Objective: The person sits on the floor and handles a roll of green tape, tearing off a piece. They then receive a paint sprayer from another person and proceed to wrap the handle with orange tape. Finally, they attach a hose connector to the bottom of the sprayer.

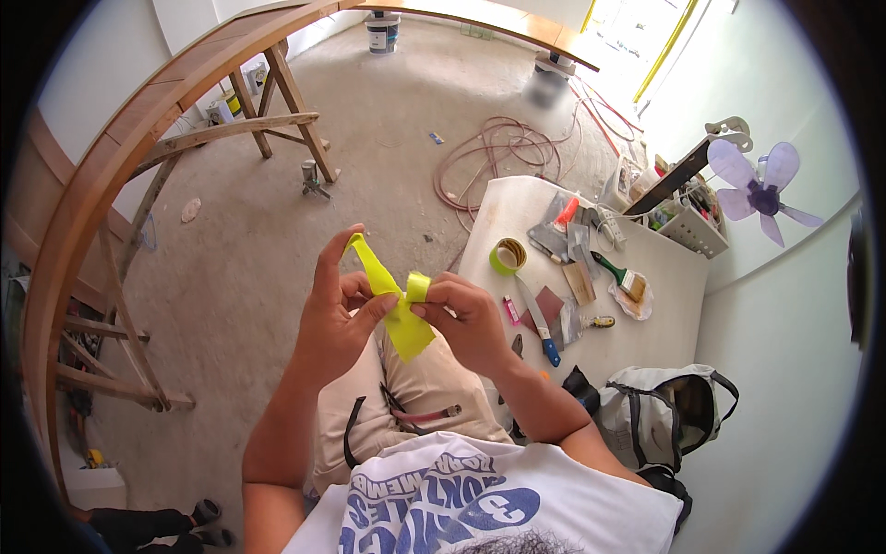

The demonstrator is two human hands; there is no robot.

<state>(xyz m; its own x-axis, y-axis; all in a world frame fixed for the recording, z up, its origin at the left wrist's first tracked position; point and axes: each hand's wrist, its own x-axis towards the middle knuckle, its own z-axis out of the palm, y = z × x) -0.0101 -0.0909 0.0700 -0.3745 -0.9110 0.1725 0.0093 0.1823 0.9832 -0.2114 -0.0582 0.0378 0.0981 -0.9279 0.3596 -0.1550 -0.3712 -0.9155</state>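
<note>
Above my lap, both hands hold a strip of bright yellow-green tape point(408, 338). My left hand point(334, 319) has its thumb pressed on the middle of the strip, while its raised index finger stretches the upper end into a narrow point. Thumb and fingers of my right hand point(469, 319) pinch the other side, where the tape loops over a fingertip. The wide lower end hangs loose with a ragged edge. To the right of my hands, a roll of matching tape point(508, 257) stands on a white table point(489, 212) near a knife with a blue handle point(539, 320).
The table also carries a green-handled paintbrush point(626, 279), scrapers, sandpaper point(544, 309), a pink lighter point(511, 310) and a fan point(764, 196). Beside it sits a backpack point(660, 417). A coiled hose point(480, 171) and spray gun point(312, 178) lie ahead; a long board point(120, 134) rests on trestles.
</note>
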